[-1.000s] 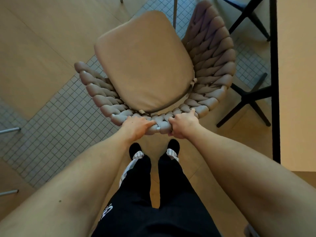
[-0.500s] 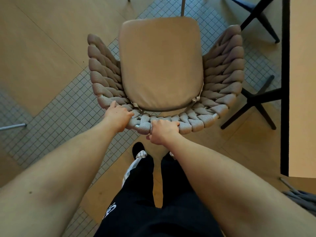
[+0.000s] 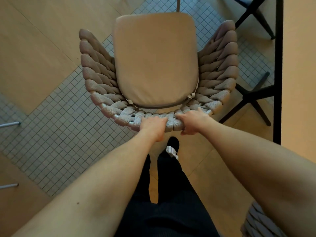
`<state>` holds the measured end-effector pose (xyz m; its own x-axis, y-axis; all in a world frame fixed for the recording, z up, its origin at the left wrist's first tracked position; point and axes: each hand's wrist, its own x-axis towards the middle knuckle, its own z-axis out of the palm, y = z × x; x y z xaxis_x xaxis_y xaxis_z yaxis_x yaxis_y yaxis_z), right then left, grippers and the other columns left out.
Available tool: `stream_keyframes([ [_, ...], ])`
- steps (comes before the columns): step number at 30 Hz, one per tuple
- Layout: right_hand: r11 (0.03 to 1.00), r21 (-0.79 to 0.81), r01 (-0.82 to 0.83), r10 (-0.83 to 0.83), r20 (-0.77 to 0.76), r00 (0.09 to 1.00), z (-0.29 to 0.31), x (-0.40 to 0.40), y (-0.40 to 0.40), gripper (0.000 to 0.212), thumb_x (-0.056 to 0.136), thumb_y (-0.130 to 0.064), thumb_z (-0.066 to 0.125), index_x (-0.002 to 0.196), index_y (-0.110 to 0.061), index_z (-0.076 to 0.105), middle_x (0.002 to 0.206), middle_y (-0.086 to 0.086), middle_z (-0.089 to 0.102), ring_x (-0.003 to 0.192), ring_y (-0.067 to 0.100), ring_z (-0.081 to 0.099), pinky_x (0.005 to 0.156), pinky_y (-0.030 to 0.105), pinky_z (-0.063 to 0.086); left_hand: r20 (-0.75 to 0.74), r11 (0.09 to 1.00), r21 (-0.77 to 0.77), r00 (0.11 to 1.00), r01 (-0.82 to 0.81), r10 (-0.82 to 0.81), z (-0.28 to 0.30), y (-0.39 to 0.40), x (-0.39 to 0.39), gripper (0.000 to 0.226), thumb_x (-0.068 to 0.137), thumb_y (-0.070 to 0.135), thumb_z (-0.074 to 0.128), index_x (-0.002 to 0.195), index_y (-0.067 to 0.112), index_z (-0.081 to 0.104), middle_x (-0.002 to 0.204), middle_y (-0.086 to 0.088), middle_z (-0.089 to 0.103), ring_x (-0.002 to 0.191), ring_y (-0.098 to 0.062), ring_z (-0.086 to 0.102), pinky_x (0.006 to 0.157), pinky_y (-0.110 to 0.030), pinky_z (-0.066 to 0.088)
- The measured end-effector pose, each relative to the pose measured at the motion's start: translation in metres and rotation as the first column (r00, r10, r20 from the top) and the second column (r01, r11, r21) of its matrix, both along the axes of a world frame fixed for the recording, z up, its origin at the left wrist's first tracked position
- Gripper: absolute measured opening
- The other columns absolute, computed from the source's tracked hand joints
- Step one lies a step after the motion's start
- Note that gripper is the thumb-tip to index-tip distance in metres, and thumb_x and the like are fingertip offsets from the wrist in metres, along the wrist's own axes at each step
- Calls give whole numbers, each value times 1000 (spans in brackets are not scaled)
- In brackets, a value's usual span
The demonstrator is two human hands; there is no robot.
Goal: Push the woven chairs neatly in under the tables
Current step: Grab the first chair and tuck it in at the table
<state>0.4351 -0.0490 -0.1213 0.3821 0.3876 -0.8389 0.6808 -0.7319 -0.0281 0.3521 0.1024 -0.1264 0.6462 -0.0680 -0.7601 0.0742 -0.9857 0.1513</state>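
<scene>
A woven chair [image 3: 95,79] with a tan seat cushion [image 3: 155,60] stands right below me, its curved braided back toward my legs. My left hand [image 3: 153,127] grips the top rail of the backrest near its middle. Just to the right, my right hand [image 3: 193,122] grips the same rail, fingers curled over it. A wooden table [image 3: 299,65] with a black edge runs down the right side; the chair stands to its left, apart from it.
The table's black crossed legs [image 3: 249,96] stand right of the chair. A second woven chair [image 3: 259,223] shows at the bottom right corner. Metal legs [image 3: 10,124] poke in at the left edge. The floor mixes wood boards and small grey tiles.
The chair has turned so its seat points straight away from me. Both hands shifted along the backrest rail; the right hand now sits further right.
</scene>
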Motion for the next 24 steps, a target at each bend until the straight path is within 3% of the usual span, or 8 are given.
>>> stream_keyframes([
  [5,997,-60,-53,55,37,998,1,17,-21,76,77,-71,72,139,-35,45,130,3,61,125,28,56,106,50,33,62,999,15,997,-41,40,-4,-12,0,51,93,13,58,138,31,43,125,-7,58,117,-34,56,90,-47,43],
  [8,997,-16,-69,70,77,995,4,14,-22,70,79,-73,68,133,-33,50,124,3,64,118,28,60,99,45,43,111,1000,-11,994,-8,9,-7,-8,-1,47,94,6,46,133,31,47,122,-7,59,113,-35,58,84,-45,43],
  [11,998,17,-60,58,100,993,10,10,-22,65,81,-75,64,128,-31,53,119,4,65,110,28,63,86,40,52,135,999,-27,990,38,-34,-6,-3,1,46,94,5,45,132,32,48,122,-8,59,113,-35,58,81,-45,43],
  [16,999,31,-20,17,95,995,15,-6,-11,65,85,-71,63,131,-26,52,122,6,62,114,30,61,90,43,53,142,994,-17,984,111,-107,-3,11,-3,46,95,8,48,134,33,48,121,-8,58,111,-34,58,73,-43,39],
  [21,996,36,82,-84,54,995,14,-29,14,67,86,-69,63,131,-22,52,125,7,62,115,32,60,92,47,53,124,985,6,978,170,-170,-2,43,-11,41,94,9,49,130,31,51,114,-5,59,106,-31,58,73,-44,46],
  [24,985,72,156,-159,41,986,13,-46,37,65,87,-66,64,132,-21,52,129,6,60,120,31,58,85,43,50,107,973,39,968,226,-229,3,67,-13,40,95,12,51,130,33,50,112,-4,59,106,-28,58,74,-41,47],
])
